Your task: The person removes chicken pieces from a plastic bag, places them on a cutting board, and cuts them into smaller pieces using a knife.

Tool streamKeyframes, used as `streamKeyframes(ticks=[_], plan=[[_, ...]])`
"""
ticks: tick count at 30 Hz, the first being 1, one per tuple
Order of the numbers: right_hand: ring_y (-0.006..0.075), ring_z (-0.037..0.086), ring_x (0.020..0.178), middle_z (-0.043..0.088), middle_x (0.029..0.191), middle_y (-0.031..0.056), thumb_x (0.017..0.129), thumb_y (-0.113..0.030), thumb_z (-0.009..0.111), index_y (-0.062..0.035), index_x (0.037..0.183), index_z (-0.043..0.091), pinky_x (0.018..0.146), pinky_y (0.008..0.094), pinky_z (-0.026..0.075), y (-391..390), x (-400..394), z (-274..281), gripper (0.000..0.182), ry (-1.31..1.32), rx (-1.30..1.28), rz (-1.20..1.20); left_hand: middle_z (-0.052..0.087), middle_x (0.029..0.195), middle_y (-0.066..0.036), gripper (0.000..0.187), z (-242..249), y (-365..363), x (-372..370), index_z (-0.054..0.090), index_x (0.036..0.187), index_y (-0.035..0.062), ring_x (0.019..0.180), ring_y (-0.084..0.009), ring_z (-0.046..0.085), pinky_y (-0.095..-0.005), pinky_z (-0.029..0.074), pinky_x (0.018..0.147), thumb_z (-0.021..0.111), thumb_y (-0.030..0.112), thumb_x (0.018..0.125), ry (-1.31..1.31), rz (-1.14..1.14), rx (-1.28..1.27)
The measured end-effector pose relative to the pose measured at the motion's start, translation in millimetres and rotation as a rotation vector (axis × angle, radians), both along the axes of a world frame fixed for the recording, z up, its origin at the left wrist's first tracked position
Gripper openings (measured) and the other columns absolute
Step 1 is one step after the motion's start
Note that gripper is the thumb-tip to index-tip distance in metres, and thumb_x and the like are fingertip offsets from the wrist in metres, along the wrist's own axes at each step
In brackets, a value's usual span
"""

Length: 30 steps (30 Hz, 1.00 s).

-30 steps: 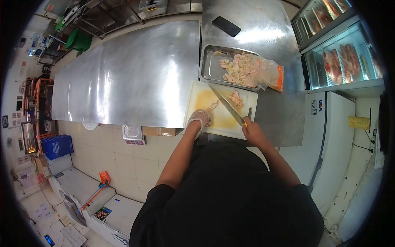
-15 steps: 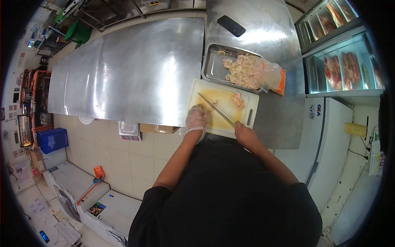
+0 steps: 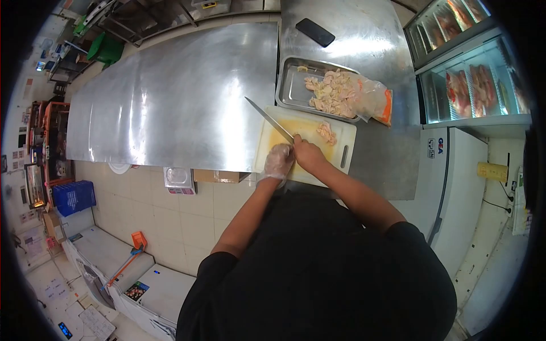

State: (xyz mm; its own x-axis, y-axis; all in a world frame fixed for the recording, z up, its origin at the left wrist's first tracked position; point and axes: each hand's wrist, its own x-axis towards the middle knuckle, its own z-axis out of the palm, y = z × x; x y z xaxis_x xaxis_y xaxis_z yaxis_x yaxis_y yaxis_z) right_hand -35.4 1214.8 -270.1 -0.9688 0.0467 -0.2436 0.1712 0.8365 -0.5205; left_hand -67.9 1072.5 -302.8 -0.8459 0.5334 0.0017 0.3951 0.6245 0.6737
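Note:
My right hand (image 3: 310,156) is wrapped around the handle of a long kitchen knife (image 3: 268,118), its blade pointing up and left past the edge of the cutting board (image 3: 347,136). Beside it, my left hand (image 3: 278,161) wears a clear plastic glove and lies curled on the board, close against the right hand. Whatever is under its fingers is hidden. A small heap of pale meat pieces (image 3: 326,133) sits on the board's right part. Behind the board, a metal tray (image 3: 291,85) holds many pale meat pieces (image 3: 333,91) spilling from a plastic bag (image 3: 371,99).
A black phone (image 3: 315,32) lies on the steel table (image 3: 187,96) behind the tray. To the right stand a lit display fridge (image 3: 475,85) and a white freezer (image 3: 460,176). A scale (image 3: 179,177) and a cardboard box (image 3: 216,175) are below the table's near edge.
My right hand has moved left and up with the knife, so the blade now reaches beyond the board. My left hand has shifted slightly right, and the hands are now close together.

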Motion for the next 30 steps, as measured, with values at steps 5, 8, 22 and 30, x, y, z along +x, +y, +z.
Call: streamKeyframes(ticks=[5,8,22,30], plan=[[0.0463,0.060,0.071,0.060,0.074,0.0268,0.097,-0.018,0.048,0.0000,0.104,0.043,0.064,0.0542,0.046,25,29,7,0.020,0.042,-0.272,-0.015,0.064,0.083,-0.016,0.009,5,-10,4,0.064,0.084,0.0048,0.077,-0.0336,0.063,-0.0418,0.051,0.070,0.065,0.014,0.081,-0.094,0.184,0.142],[0.0472,0.059,0.074,0.059,0.075,0.0267,0.096,-0.019,0.050,-0.0008,0.109,0.043,0.063,0.0551,0.043,48,69,36,0.024,0.022,-0.359,-0.102,0.065,0.091,-0.011,0.022,7,-5,-9,0.065,0.100,0.0042,0.084,-0.0265,0.065,-0.0353,0.053,0.078,0.068,0.013,0.081,-0.085,0.312,0.278],[0.0408,0.061,0.076,0.061,0.082,0.0225,0.098,-0.019,0.051,0.0022,0.112,0.048,0.065,0.0432,0.045,109,196,33,0.026,0.210,-0.441,-0.642,0.067,0.101,-0.016,0.023,69,105,-92,0.068,0.101,0.0072,0.089,-0.0304,0.065,-0.0376,0.053,0.081,0.067,0.019,0.081,0.059,0.086,0.200],[0.0327,0.061,0.071,0.059,0.079,0.0189,0.097,-0.018,0.050,0.0012,0.109,0.047,0.063,0.0398,0.045,115,215,25,0.023,0.199,-0.554,-0.741,0.062,0.106,-0.013,0.029,31,111,-75,0.066,0.106,0.0092,0.097,-0.0307,0.062,-0.0392,0.053,0.084,0.069,0.016,0.078,0.426,-0.744,-0.101]])
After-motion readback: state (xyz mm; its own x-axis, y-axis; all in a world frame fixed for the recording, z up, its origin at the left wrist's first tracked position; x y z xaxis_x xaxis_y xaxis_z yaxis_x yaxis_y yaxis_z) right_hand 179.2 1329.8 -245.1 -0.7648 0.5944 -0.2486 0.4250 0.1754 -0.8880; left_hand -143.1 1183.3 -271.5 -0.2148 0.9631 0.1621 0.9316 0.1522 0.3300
